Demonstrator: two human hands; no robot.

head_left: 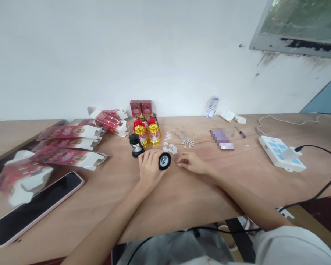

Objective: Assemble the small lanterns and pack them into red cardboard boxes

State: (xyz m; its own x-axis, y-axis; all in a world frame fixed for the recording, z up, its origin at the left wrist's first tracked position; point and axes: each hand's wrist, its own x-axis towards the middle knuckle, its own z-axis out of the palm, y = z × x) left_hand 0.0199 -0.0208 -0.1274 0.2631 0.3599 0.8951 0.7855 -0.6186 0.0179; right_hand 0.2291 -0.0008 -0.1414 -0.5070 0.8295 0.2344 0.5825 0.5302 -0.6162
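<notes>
My left grip (150, 167) closes around a black round piece (164, 161), pale parts showing inside its face, above the surface (179, 206); my right grip (192, 163), near it, has fingers curled toward the thumb, though I cannot tell whether they pinch anything. Beside my left grip stands a black lantern (137, 145), something white inside. Gold lanterns (154, 134) and red boxes (141, 107) stand behind; printed cartons (67, 157) lie at left, flaps open.
</notes>
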